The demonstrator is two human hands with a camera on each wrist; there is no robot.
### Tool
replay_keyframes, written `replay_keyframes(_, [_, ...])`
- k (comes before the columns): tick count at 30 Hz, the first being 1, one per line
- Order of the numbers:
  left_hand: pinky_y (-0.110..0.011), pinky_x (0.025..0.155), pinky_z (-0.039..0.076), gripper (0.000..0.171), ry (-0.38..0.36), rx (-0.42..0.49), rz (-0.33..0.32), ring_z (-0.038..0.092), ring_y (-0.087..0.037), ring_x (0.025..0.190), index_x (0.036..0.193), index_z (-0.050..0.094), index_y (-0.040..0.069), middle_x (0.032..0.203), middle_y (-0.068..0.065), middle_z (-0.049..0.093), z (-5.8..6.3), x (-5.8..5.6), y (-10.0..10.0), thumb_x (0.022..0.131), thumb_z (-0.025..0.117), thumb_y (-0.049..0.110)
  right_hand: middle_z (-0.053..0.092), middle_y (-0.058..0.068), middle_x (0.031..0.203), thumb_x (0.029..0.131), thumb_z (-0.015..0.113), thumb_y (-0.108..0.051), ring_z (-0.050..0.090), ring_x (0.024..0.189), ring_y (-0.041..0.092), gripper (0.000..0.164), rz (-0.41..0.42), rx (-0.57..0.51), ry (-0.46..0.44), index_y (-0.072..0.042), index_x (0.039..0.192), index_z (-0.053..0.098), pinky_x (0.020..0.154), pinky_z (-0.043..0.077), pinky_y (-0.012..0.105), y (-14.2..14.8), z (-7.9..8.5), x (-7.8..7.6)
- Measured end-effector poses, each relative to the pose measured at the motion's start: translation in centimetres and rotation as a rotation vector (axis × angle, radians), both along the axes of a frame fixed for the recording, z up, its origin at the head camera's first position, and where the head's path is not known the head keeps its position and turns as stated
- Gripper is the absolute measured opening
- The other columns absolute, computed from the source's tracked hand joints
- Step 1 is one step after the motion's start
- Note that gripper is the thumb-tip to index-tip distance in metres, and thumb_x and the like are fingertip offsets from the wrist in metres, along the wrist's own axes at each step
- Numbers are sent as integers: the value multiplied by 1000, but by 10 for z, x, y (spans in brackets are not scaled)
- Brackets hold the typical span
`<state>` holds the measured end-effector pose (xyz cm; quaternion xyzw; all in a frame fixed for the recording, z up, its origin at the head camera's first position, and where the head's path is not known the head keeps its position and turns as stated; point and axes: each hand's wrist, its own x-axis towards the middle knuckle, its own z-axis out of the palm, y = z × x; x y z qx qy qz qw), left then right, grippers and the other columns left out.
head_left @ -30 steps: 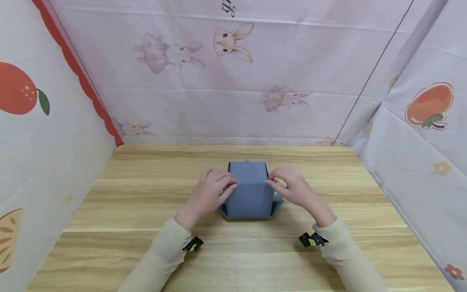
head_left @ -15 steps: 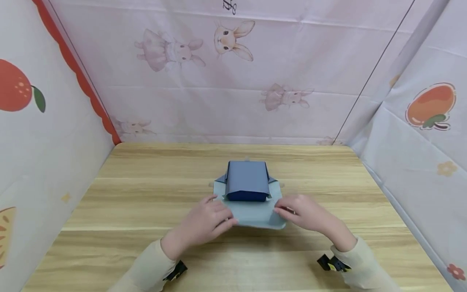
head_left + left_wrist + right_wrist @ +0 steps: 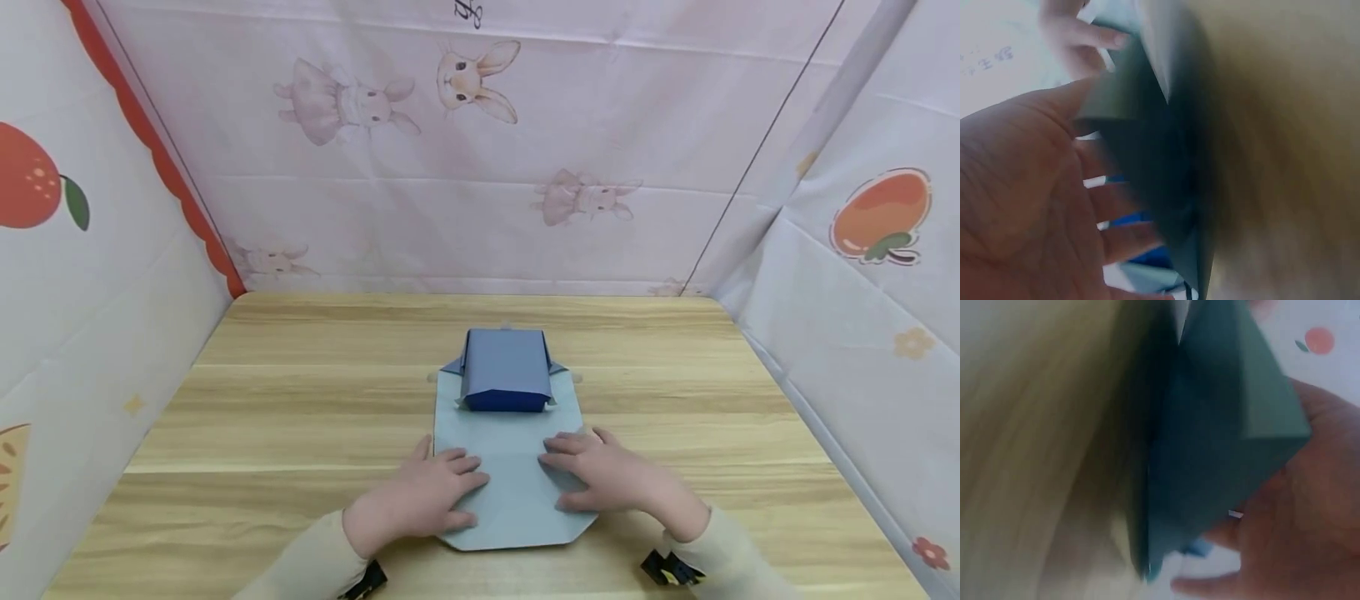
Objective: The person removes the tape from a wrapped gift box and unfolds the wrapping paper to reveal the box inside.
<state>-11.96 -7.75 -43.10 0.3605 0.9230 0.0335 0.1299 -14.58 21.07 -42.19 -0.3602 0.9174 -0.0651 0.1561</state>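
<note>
A blue folded card box [image 3: 506, 358] sits mid-table. From under it a long pale-blue flap [image 3: 517, 492] with cut corners spreads toward me. My left hand [image 3: 423, 500] lies over the flap's left edge with fingers spread. Over the right edge, my right hand [image 3: 615, 475] rests the same way, fingers stretched inward. In the left wrist view, a dark folded side piece [image 3: 1154, 169] stands beside the palm, blurred. The right wrist view has a matching bent side piece [image 3: 1210, 444] next to that palm.
The box stands on a wood-grain table [image 3: 300, 400]. Printed cloth walls close off the back [image 3: 420, 217], left [image 3: 112, 333] and right [image 3: 847, 333]. Small clear tabs [image 3: 577, 377] stick out beside the box. A black camera [image 3: 671, 568] is strapped to the right wrist.
The blue cover over the front has folded down toward me, baring the pale-blue flap, which is now flat. Both hands have come nearer me, and their pinched fingers have straightened onto it.
</note>
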Motion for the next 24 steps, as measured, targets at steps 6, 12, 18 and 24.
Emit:
replay_keyframes(6, [-72,109,21,80,-14,-67,22,32,-30,146,149,40,27,159,-2,32,-9,2,19,82,64,64,35,8,158,84,69,-53,31,146,32,75,-17,73,-38,-20,147,44,112,18,71,-21,-7,3])
replay_keyframes(12, [-70,111,21,95,-38,-69,56,27,-30,148,153,33,24,162,-4,26,-9,-1,25,76,64,71,26,9,161,85,69,-51,27,148,32,83,43,72,-44,-19,152,34,113,27,63,-28,-11,5])
replay_keyframes(18, [-74,109,18,107,-34,-89,98,21,-32,150,155,27,25,164,-6,20,-16,-7,6,69,63,79,24,11,162,80,70,-57,24,149,34,92,-9,75,-40,-18,154,30,112,23,68,-12,-13,4])
replay_keyframes(24, [-78,106,13,119,-39,-61,162,18,-34,151,156,24,21,164,-8,17,-16,-14,-21,61,69,77,22,16,162,71,76,-58,23,147,40,106,-80,28,-40,-12,154,28,110,20,72,13,-14,1])
